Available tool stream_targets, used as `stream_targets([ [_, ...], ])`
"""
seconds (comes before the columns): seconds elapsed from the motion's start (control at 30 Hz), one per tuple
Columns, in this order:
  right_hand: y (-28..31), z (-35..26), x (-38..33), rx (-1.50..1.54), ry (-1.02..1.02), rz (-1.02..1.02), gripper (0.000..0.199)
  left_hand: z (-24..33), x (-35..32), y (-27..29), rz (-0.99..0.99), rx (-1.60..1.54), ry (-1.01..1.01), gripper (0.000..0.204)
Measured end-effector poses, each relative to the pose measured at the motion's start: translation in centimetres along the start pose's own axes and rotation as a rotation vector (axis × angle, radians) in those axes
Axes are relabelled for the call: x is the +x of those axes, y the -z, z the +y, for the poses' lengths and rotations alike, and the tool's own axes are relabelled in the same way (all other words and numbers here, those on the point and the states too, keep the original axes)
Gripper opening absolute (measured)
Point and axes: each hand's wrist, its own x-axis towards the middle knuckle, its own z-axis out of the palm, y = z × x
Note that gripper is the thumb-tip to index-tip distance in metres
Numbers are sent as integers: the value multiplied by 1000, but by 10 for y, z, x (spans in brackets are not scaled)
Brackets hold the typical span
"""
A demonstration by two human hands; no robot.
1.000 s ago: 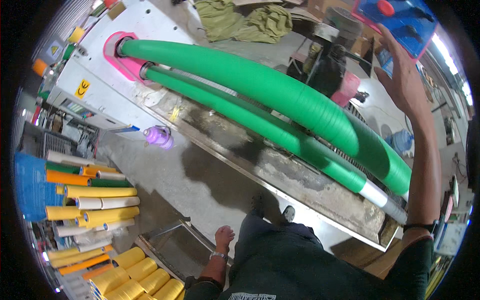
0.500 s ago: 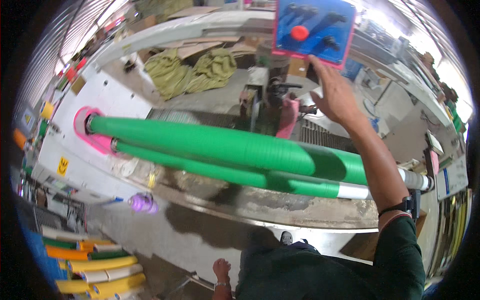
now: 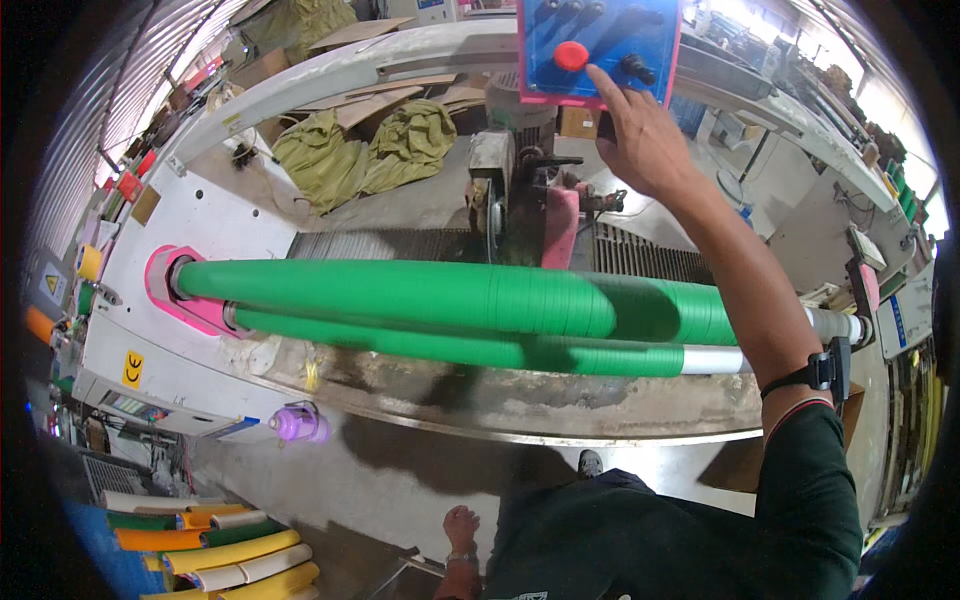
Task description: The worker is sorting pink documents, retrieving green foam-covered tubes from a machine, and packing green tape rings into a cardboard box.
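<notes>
My right hand (image 3: 645, 145) reaches up to a blue control panel (image 3: 600, 85) with a pink edge. Its index finger stretches to the lower right of a round red push button (image 3: 571, 56); I cannot tell if it touches. A black knob (image 3: 637, 69) sits just right of the fingertip. Under that forearm runs a long roll of green tape (image 3: 400, 292) on a horizontal shaft. A thinner green roll (image 3: 470, 346) lies along its near side, with a white core end (image 3: 712, 360). Low in view, my left hand (image 3: 461, 527) hangs by my side, its fingers curled with nothing visible in them.
The shafts enter a white machine housing (image 3: 225, 185) through a pink plate (image 3: 160, 285). Behind the rolls stands a cutting unit with a round blade (image 3: 495, 215). A purple bottle (image 3: 298, 423) hangs near the housing. Several coloured tubes (image 3: 235, 540) lie at lower left.
My right index finger has come up over the panel, closer to the red button. The view has shifted slightly, and my left hand still hangs low.
</notes>
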Motion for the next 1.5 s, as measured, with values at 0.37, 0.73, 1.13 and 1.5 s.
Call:
stream_targets([
  [0.37, -5, -6, 20, -180, -70, -34, 74, 12, -6, -4, 37, 54, 62, 17],
  [0.73, 20, -15, 3, -12, -2, 65, 72, 19, 13, 0, -22, 51, 57, 21],
  [1.13, 75, 5, 24, -217, 94, 295, 66, 75, -3, -89, -96, 176, 20, 25],
  [1.5, 73, 16, 32, -287, 109, 211, 67, 92, -4, -117, -255, 237, -88, 19],
])
